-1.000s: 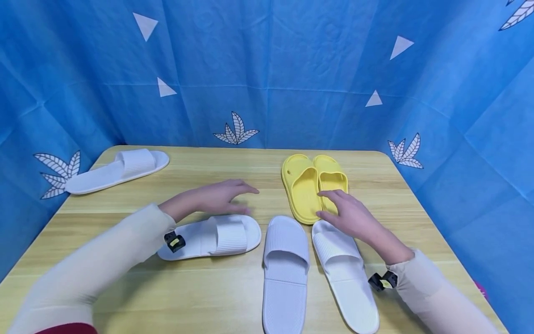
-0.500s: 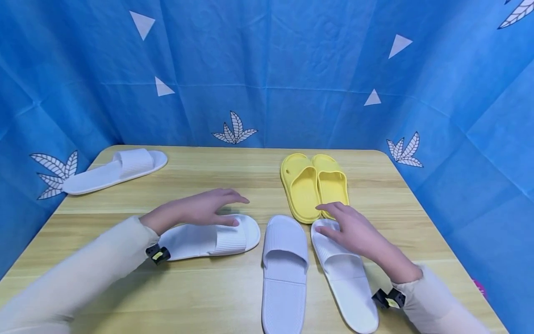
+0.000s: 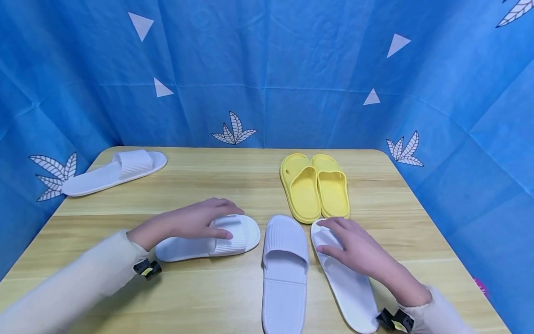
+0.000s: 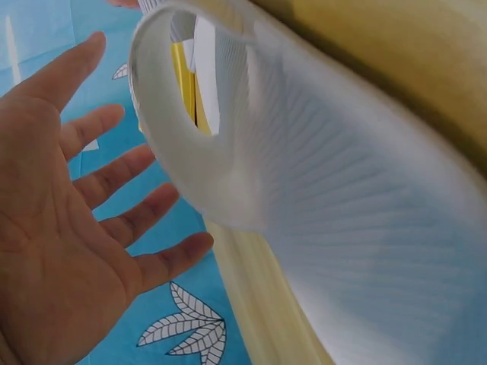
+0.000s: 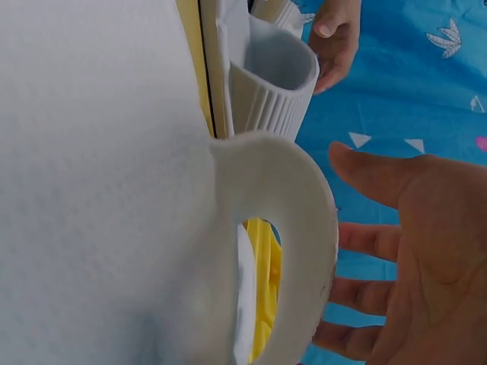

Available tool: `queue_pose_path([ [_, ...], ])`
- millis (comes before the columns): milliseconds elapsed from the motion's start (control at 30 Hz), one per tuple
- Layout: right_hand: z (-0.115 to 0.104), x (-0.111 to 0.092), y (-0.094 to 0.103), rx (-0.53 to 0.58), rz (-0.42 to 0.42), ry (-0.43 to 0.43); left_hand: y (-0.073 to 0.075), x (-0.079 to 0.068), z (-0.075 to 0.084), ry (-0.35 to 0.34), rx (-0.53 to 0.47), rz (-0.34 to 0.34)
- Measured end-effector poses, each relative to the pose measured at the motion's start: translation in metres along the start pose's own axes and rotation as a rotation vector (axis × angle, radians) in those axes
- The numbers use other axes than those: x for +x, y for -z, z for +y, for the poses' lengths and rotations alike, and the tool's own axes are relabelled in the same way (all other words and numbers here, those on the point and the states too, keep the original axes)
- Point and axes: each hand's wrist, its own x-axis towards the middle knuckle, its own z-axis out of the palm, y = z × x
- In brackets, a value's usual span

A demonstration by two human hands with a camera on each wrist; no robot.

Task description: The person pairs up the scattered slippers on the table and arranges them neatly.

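In the head view my left hand (image 3: 193, 221) is over the ribbed strap of a white slipper (image 3: 183, 249) lying sideways. My left wrist view shows that hand (image 4: 76, 205) with its fingers spread beside the slipper's strap (image 4: 205, 190). On the right, my right hand (image 3: 354, 246) hovers over the strap end of another white slipper (image 3: 354, 297), which points away at a slant. The right wrist view has its fingers (image 5: 365, 296) extended near the strap (image 5: 304, 190). Whether either hand touches its slipper I cannot tell. Between them lies a third white slipper (image 3: 285, 297).
A pair of yellow slippers (image 3: 303, 197) stands side by side toward the back of the wooden table (image 3: 208, 292). One more white slipper (image 3: 93, 181) lies at the far left corner. A blue curtain (image 3: 267, 55) surrounds the table's back and sides.
Both hands have come nearer to me and lower: the left from behind its slipper to over the strap, the right from the yellow slippers to over its white one. The slippers have stayed put.
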Motion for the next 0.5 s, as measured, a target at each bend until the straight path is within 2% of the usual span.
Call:
queue_pose_path([
  [233, -0.005, -0.017, -0.004, -0.012, -0.018, -0.016, -0.006, -0.009, 0.003, -0.026, 0.010, -0.004],
  [500, -0.007, -0.029, -0.010, -0.060, 0.026, -0.008, -0.012, -0.016, 0.003, -0.025, 0.018, -0.020],
])
